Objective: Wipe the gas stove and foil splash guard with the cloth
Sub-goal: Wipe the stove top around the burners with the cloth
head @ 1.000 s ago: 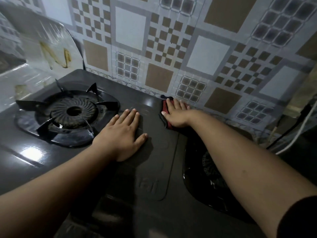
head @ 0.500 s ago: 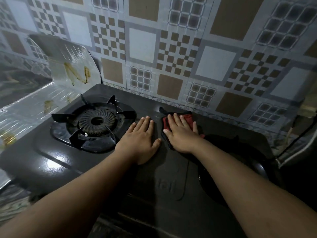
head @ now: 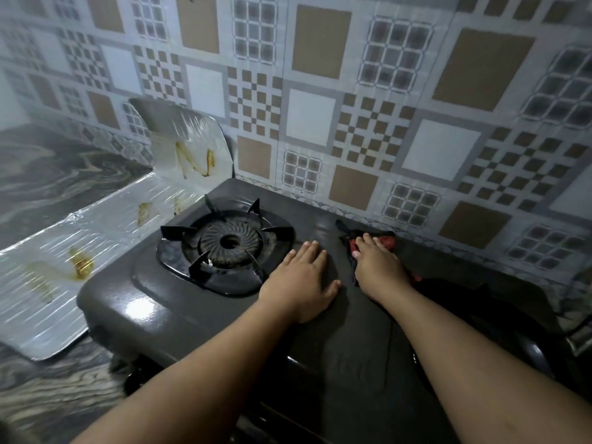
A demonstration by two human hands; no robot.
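Wiping of the dark glossy gas stove (head: 198, 312) is in hand: flat right hand (head: 379, 267) presses the red-black cloth (head: 386, 242) near its back edge, left hand (head: 302, 277) rests flat, and the stained silver foil splash guard (head: 105, 225) probably comes next.

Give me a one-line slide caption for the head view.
Right hand presses a red cloth flat on the gas stove; left hand rests beside the burner; stained foil guard unwiped.
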